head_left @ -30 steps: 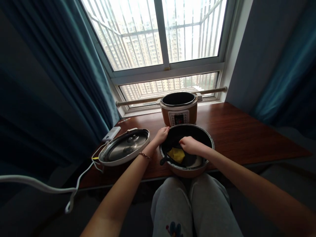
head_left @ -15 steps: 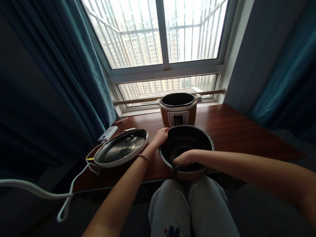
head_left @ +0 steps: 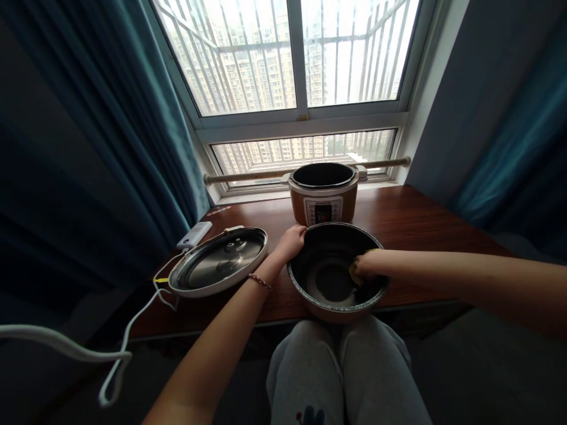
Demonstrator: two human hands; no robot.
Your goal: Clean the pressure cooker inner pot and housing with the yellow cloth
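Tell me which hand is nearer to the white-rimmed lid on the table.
Left. The left hand holds the black-lined pot at its rim, just right of the lid; the right hand is farther right, in the pot by its right side, with a yellow cloth.

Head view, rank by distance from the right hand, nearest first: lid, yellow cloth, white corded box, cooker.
1. Yellow cloth: at the right hand, inside the pot.
2. Cooker: behind the pot, toward the window.
3. Lid: left of the pot.
4. White corded box: far left, beyond the lid.
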